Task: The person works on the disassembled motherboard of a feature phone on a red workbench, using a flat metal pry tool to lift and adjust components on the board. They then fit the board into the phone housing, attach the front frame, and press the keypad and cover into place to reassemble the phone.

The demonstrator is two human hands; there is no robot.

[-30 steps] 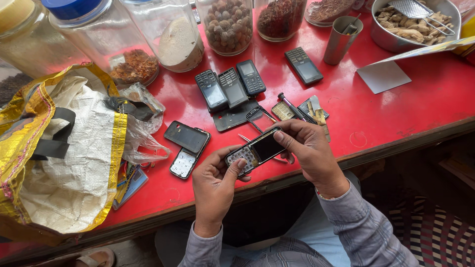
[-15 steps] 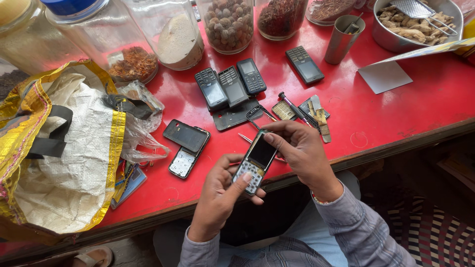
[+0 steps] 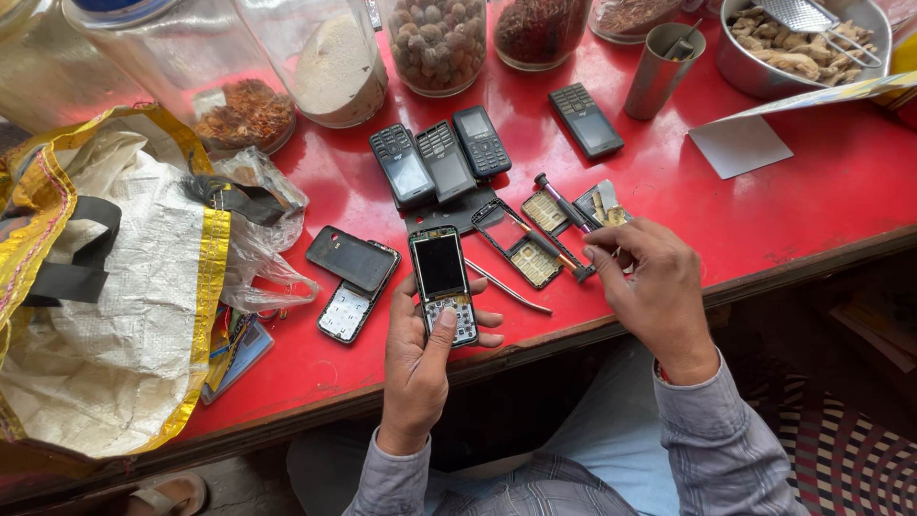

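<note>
A glossy red counter filled most of the view, its paint scuffed and worn along a brown wooden front edge. Daylight fell from the far side, leaving bright sheen on the red surface near the far edge. Below the front edge the space lay in shadow. At the lower right a striped woven mat covered the floor, in red, white and dark bands.

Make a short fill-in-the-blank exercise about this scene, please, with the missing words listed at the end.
1. The left hand holds a keypad phone with its screen facing ____.
2. The table is painted ____.
3. The right hand is nearest to the ____-handled screwdriver.
Missing words: up; red; purple
</note>
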